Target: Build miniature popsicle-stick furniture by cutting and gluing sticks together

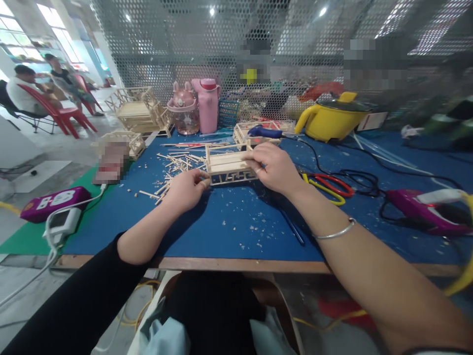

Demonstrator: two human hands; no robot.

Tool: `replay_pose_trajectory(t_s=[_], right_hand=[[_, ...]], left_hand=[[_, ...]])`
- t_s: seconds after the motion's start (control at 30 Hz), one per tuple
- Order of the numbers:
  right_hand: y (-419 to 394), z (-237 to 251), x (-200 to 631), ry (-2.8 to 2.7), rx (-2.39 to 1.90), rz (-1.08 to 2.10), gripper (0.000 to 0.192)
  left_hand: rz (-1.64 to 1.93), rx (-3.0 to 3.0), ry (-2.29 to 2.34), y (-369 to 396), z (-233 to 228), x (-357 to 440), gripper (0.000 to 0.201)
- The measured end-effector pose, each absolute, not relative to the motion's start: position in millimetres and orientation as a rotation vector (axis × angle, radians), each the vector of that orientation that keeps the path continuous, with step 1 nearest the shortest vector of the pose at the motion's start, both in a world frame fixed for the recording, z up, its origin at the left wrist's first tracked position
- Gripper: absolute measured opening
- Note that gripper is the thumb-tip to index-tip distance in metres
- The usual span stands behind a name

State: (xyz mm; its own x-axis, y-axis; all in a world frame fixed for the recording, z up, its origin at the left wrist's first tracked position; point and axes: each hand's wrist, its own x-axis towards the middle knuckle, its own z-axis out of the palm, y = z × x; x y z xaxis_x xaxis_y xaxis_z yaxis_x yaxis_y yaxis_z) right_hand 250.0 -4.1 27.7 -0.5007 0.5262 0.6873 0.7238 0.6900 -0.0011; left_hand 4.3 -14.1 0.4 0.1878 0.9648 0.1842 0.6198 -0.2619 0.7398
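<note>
A small model of thin wooden sticks and slats [228, 162] is between my two hands on the blue table mat. My left hand [187, 191] pinches its lower left corner between thumb and fingertips. At the right end, my right hand [274, 166] is closed with its fingertips on the top slats, and it covers that corner. Loose short wooden sticks [181, 165] are scattered behind and beside my left hand. Just behind my right hand, a blue-handled tool [266, 131] with a cord rests on another wooden frame [240, 132].
Pliers with red and yellow handles [334, 185] and a purple-and-white device [428, 209] are on the right. A yellow pot [330, 121], pink bottle [208, 106] and pink jar [184, 111] stand behind. A phone [112, 160] and purple case [55, 203] are left. Cords cross the mat.
</note>
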Motion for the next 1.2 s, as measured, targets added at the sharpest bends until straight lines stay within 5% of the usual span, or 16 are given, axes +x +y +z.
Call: replay_pose_trajectory(t_s=[0.3,0.5,0.67,0.83,1.2], right_hand=[[-19.3,23.4,246.8,-2.12,-1.005,-0.237,0.021],[-41.7,38.6,239.9,-1.837,-0.99,-0.175,0.018],[-51.0,39.5,233.3,-1.716,-0.952,-0.099,0.018],[-54.9,36.8,228.4,-1.77,-0.921,-0.145,0.017],[-54.2,38.9,238.7,-1.884,-0.928,-0.138,0.017]], left_hand=[[0.914,2.11,1.62,-57.6,5.3,8.5,0.018],[1.486,0.928,1.195,-93.8,6.2,26.9,0.034],[1.688,0.612,0.858,-107.6,9.2,48.5,0.053],[1.742,0.603,0.819,-107.4,16.2,52.4,0.073],[1.636,0.521,0.76,-111.5,9.9,51.4,0.078]])
